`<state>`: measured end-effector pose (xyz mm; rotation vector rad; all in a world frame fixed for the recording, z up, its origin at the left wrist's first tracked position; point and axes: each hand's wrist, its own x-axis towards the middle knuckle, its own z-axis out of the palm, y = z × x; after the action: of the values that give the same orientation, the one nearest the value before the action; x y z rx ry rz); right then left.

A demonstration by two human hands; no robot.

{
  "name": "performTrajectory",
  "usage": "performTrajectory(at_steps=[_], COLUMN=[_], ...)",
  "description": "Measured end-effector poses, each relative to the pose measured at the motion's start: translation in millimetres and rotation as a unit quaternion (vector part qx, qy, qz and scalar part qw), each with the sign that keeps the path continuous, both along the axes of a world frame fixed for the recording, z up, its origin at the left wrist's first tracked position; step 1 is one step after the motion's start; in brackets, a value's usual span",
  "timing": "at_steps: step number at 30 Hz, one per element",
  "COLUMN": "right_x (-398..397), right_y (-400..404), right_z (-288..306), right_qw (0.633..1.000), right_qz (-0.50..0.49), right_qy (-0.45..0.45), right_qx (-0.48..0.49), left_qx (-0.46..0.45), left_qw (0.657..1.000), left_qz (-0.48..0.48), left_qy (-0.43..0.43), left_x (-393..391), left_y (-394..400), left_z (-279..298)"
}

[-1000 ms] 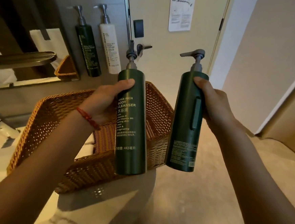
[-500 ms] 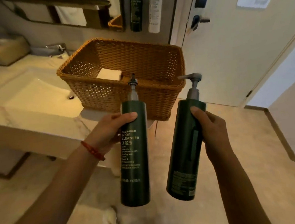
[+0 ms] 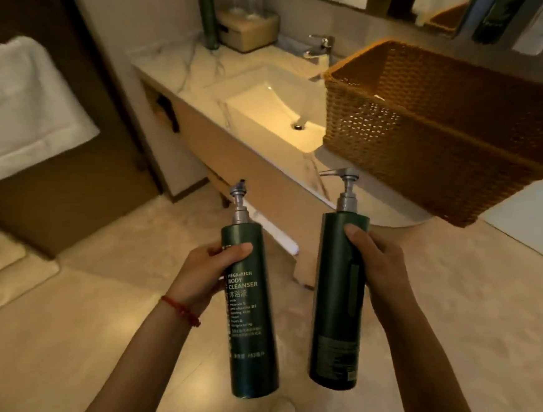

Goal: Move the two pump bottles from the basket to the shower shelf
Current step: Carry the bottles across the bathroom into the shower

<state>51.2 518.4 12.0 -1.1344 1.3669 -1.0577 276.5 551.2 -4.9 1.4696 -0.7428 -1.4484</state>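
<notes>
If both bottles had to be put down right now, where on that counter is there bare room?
Bare marble lies left of the sink, between the basin and the counter's left edge, in front of the tissue box. The right end is crowded by the wicker basket. Both hands hold bottles.

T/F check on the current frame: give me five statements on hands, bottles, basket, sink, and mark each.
1. Each hand holds one green pump bottle. True: left hand grips the body cleanser bottle, right hand grips the second bottle.
2. Both bottles are in the basket. False: they are held out over the floor; the wicker basket sits on the counter beside them.
3. The left wrist wears a red bracelet. True.
4. The sink is full of water. False: the basin looks dry, drain visible.
5. The right-hand bottle shows its front label. False: its back faces the camera.
</notes>
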Motion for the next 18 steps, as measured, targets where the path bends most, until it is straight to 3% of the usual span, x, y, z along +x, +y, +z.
performTrajectory(at_steps=[8,18], right_x=[147,324], right_y=[43,149], right_z=[-14,-25], right_qw=[0.984,0.920], right_qz=[0.174,0.384], right_qy=[0.006,0.001], right_qx=[0.044,0.079], left_qx=[0.017,0.031], left_qw=[0.985,0.933], left_qz=[0.173,0.359], left_qy=[0.014,-0.007], left_x=[125,250], left_y=[118,280], left_z=[-17,-26])
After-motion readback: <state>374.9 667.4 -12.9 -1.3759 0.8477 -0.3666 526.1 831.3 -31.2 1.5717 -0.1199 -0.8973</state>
